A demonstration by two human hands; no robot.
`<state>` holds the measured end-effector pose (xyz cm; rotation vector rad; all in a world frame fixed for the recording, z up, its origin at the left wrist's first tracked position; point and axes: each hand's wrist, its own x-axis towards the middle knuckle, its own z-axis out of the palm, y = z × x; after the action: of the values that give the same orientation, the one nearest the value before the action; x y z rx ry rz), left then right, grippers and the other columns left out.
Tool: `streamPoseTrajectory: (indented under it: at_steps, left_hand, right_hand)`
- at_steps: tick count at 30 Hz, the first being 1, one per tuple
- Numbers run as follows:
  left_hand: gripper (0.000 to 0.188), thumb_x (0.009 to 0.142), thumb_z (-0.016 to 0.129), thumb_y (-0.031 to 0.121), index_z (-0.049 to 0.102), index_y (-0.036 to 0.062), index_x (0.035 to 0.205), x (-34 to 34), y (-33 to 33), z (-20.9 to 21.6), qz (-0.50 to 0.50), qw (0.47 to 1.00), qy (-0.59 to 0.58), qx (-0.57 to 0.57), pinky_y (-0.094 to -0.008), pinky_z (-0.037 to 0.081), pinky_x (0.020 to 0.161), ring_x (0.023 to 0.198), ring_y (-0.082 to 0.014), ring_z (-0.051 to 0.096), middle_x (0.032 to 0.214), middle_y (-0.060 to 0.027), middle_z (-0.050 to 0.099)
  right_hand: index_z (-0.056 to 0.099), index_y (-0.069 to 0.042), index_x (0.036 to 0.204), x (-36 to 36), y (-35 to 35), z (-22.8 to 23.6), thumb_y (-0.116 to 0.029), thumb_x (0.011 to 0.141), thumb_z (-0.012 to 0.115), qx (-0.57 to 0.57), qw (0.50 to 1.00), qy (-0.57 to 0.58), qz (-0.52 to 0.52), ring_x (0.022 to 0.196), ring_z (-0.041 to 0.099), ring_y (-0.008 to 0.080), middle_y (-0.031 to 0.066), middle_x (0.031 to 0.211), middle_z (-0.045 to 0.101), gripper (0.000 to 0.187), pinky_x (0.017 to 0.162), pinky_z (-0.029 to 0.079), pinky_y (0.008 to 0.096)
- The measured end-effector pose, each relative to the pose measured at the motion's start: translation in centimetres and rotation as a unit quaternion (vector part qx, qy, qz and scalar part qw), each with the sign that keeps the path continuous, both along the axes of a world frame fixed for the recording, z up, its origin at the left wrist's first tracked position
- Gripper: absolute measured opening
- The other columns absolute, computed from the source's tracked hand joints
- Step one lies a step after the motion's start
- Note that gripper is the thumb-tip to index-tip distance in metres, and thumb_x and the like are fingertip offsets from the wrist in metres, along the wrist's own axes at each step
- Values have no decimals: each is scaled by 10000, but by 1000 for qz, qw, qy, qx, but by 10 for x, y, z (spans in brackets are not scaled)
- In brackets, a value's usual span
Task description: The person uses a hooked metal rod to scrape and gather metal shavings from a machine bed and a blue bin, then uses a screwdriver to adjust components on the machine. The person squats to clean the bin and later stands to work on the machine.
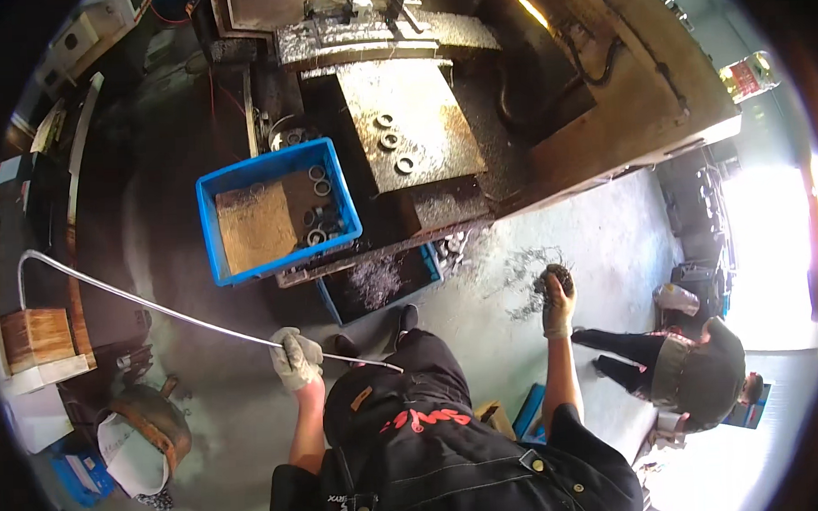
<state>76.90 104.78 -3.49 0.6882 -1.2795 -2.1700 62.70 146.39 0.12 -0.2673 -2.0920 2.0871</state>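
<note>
In the workshop, a pale floor [598, 240] is seen beside a big, dirty machine [639, 126]. On its flat metal surface [435, 101], three dark rings [389, 141] are set in a row. Two blue bins can be counted: in the upper bin [287, 259], more rings and a brown board [255, 220] are held; in the lower bin [433, 264], thin metal curls [374, 279] are piled. One other person [701, 376] is seen at the right.

One rod [195, 321] and one clump [561, 275] are held. The rod is long, thin and shiny, and bent like a hook at its far left end. The clump is dark and messy, with loose wiry bits sticking out.

The rod is wrapped in the grip of the gloved left hand [297, 358], low by the lap. The clump is squeezed in the grip of the gloved right hand [558, 312], which is stretched out well to the side, above the floor.
</note>
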Motion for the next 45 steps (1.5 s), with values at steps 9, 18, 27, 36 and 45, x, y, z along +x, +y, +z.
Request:
streamPoseTrajectory:
  at_steps: [9,18,27,36,45]
  left_hand:
    - [153,967,421,196,450,46,960,20,-11,-9,20,999,1,37,-241,278,391,424,-66,267,545,32,313]
    - [145,945,401,149,475,25,955,66,19,-29,-29,996,-15,87,-237,266,379,401,-69,259,539,37,301]
    - [188,972,405,227,444,44,985,32,101,-10,-174,982,-31,-66,-277,298,381,426,-106,312,547,3,340]
    - [111,963,454,175,473,66,962,-57,225,-20,-334,937,1,103,-244,297,428,462,-76,293,569,31,325]
    - [66,941,480,111,500,65,984,31,309,-119,-491,812,-247,197,-288,520,688,709,-160,601,776,-59,591]
  right_hand:
    - [597,3,1029,20,-47,-121,-86,839,598,180,964,-172,97,684,535,84,24,857,622,210,598,454,231]
    - [328,-34,1364,-53,-142,-264,-435,763,637,324,879,-335,98,1136,521,297,209,1230,523,786,914,429,352]
    - [486,-19,1263,1,-119,-217,-196,829,615,63,908,-217,354,1117,513,218,135,1232,551,485,951,405,315]
    - [499,-6,1222,185,-20,-146,-331,871,598,-53,880,-276,382,1026,515,164,89,1116,579,488,887,419,311]
    - [643,-53,867,399,94,-186,-284,820,591,273,911,-199,237,699,595,361,167,712,617,242,625,477,392]
